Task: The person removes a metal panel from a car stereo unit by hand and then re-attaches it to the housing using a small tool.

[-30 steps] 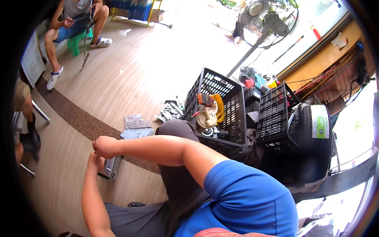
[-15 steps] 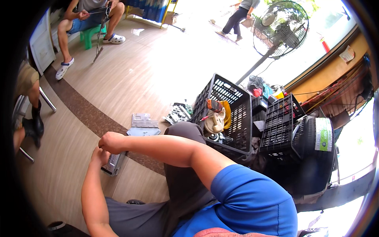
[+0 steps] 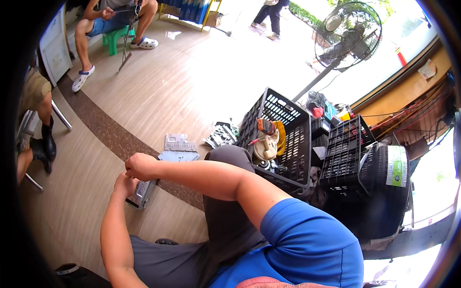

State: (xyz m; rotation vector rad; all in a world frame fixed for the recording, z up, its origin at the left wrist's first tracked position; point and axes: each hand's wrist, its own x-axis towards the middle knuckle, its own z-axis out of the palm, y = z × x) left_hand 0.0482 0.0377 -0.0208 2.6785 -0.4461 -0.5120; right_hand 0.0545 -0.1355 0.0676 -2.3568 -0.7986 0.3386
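Observation:
Low over the floor, my two hands meet at the upper end of a grey metal case point(image 3: 140, 196) with a perforated face. My right hand point(image 3: 141, 166) is closed, its fingertips pinched just above the left hand. What lies in that pinch is too small to make out. My left hand point(image 3: 126, 184) has its fingers curled in beside the case's top, partly covering it; its grip is hidden. Beyond my hands lie a flat slotted metal plate point(image 3: 179, 142) and a pale blue-grey panel point(image 3: 178, 156).
Metal brackets point(image 3: 223, 135) lie piled beside a black plastic crate point(image 3: 295, 139) holding a multimeter point(image 3: 265, 126) and yellow tape. A second black crate point(image 3: 342, 156), a tyre point(image 3: 384, 192) and a standing fan point(image 3: 348, 36) are right. Two seated people are left; another walks behind.
My right hand has lifted slightly away from the left, and the view has shifted a little. The walking person has moved left; the metal case stays about where it was.

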